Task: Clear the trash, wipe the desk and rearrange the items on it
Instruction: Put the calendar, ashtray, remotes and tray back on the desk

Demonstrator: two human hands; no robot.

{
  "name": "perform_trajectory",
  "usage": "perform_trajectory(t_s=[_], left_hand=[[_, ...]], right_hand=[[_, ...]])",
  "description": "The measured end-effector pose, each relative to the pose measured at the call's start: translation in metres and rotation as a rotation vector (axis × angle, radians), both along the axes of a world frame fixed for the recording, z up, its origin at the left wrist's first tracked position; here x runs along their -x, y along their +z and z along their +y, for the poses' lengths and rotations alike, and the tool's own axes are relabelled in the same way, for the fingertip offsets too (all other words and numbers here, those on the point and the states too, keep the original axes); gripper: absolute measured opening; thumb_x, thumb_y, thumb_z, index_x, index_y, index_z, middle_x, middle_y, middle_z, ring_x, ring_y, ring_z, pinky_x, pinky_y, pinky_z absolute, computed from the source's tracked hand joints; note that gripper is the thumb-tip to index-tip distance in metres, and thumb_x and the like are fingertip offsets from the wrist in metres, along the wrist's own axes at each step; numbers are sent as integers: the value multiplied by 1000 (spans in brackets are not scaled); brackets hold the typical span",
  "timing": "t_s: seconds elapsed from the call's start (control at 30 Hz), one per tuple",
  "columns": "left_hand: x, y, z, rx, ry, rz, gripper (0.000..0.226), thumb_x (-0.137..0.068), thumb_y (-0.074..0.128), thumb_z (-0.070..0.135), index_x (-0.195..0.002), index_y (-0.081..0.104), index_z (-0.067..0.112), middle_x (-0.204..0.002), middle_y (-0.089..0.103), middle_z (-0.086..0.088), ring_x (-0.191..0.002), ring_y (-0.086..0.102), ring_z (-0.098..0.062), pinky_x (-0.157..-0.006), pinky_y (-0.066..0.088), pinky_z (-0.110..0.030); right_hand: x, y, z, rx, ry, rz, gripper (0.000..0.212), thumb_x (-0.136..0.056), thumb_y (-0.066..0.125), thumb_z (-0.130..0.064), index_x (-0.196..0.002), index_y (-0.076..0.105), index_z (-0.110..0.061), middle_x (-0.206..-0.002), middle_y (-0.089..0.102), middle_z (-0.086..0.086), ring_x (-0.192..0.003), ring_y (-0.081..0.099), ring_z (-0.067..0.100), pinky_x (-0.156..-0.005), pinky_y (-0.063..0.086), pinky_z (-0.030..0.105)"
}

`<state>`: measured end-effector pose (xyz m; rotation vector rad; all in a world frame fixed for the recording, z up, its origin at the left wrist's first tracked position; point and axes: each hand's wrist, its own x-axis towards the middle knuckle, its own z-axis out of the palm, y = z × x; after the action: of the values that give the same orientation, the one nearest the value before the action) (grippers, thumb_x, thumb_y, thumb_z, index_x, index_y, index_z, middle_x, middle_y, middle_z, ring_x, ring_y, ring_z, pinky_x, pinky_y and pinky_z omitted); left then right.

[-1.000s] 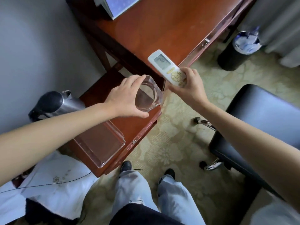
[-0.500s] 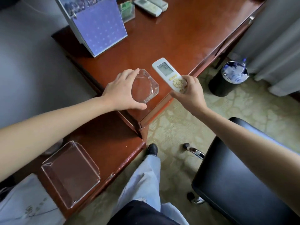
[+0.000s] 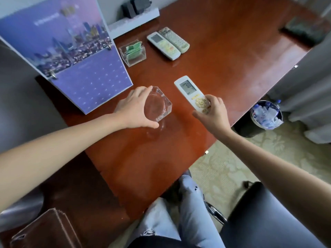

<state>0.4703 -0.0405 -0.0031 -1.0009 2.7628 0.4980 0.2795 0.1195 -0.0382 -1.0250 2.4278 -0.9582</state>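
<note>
My left hand point(image 3: 132, 108) grips a glass ashtray point(image 3: 158, 104) by its side, thumb near me, fingers on the far edge, low over the red-brown desk point(image 3: 232, 65). My right hand point(image 3: 213, 114) holds the bottom end of a white remote point(image 3: 189, 89). Its screen sticks out past my fingers. Behind the ashtray stands a purple calendar point(image 3: 75, 68). Farther back sit a clear box point(image 3: 133, 53) and two more remotes point(image 3: 163, 44), side by side.

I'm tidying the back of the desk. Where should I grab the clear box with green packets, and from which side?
Probably pinch the clear box by two opposite walls, coming down from above. It stands upright with an open top, the green packets stand inside, and the calendar stands close on its left, cramping a sideways reach.
</note>
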Motion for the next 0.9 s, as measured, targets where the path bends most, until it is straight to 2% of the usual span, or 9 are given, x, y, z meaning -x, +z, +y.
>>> perform_trajectory(t_s=[0.13, 0.3, 0.5, 0.67, 0.77, 0.83, 0.9], left_hand=[[36, -9, -29, -21, 84, 1, 119, -59, 75, 60, -148, 7, 22, -152, 15, 1, -138, 22, -19, -101, 35, -45], [83, -23, -71, -70, 205, -11, 118, -59, 76, 59, -148, 8, 23, -153, 14, -1, -140, 18, -23, -104, 35, -50], [124, -39, -106, -89, 285, -76, 119, -59, 78, 55, -148, 5, 25, -154, 11, 1, -142, 14, -21, -106, 32, -46], [131, -54, -119, -128, 295, -78, 121, -59, 78, 52, -149, 3, 23, -154, 9, 2, -142, 10, -20, -112, 22, -39], [130, -53, -121, -94, 220, -156, 119, -63, 74, 56, -149, -1, 21, -155, 0, 4, -143, 0, -20, -115, 10, -38], [138, -43, -118, -32, 171, -73, 110, -68, 67, 60, -149, 6, 19, -156, 3, 3, -143, 0, -18, -116, 6, -39], [159, -28, -117, -94, 304, 214, 86, -79, 61, 52, -147, 22, 18, -152, 23, 0, -139, 18, -15, -114, 19, -35]], right_hand=[[46, -11, -40, 3, 25, -23, 61, -73, 72, -33, -126, 47, -14, -112, 47, 0, -110, 46, 22, -92, 43, 33], [103, -21, -100, 20, 116, -31, 60, -75, 73, -31, -125, 47, -12, -112, 47, 1, -111, 44, 20, -86, 33, 20], [170, -25, -159, -1, 178, -44, 61, -79, 69, -32, -130, 42, -12, -120, 45, 5, -114, 37, 19, -87, 31, 22], [206, -30, -207, -22, 149, -107, 64, -77, 70, -32, -130, 43, -8, -122, 46, 10, -117, 39, 25, -100, 33, 32], [208, -27, -225, 2, 160, -136, 65, -77, 70, -32, -131, 43, -8, -121, 47, 10, -117, 40, 24, -101, 36, 35], [201, -21, -230, 40, 209, -152, 62, -77, 70, -31, -129, 44, -9, -117, 47, 6, -115, 42, 23, -99, 39, 35], [191, -13, -233, 74, 270, -180, 60, -76, 70, -30, -127, 45, -10, -111, 45, 0, -112, 43, 21, -96, 42, 36]])
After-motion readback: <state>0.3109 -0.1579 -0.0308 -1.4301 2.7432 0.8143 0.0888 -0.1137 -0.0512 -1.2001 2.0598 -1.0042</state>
